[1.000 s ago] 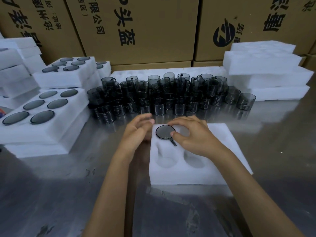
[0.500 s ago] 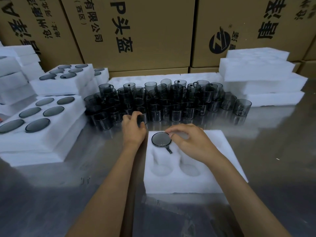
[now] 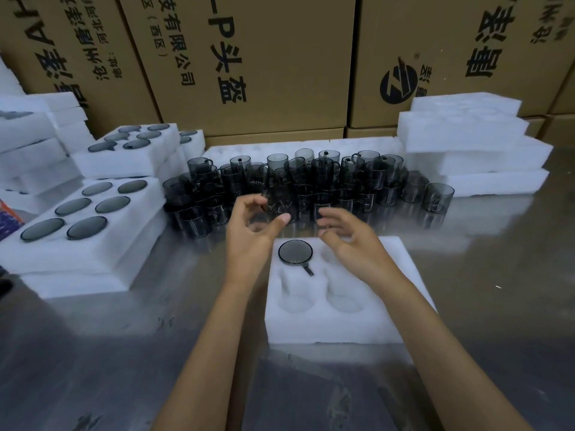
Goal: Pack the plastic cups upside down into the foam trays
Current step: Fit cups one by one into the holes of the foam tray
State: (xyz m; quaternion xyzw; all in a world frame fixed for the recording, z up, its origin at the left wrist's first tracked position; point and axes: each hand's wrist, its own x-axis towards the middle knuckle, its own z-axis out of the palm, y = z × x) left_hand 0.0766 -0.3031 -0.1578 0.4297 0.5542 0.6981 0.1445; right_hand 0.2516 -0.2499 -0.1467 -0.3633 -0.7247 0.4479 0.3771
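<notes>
A white foam tray [image 3: 339, 328] lies in front of me on the metal table. One smoky grey cup [image 3: 295, 251] sits upside down in its far left pocket, handle pointing toward me. My left hand [image 3: 249, 231] is raised just beyond the tray's far left corner, fingers and thumb curled round another grey cup [image 3: 276, 204], which is blurred. My right hand [image 3: 354, 244] hovers over the tray's far right pocket with relaxed fingers and holds nothing. A crowd of loose grey cups [image 3: 326, 181] stands behind the tray.
Foam trays filled with upside-down cups [image 3: 93, 209] are stacked at the left. A stack of empty foam trays [image 3: 466, 141] rises at the right. Cardboard boxes [image 3: 264, 57] wall off the back. Bare metal table [image 3: 497, 290] lies right of the tray.
My left hand went from the tray's edge to the loose cups, took one and lifted it. My right hand has come off the packed cup and risen toward the far right pocket.
</notes>
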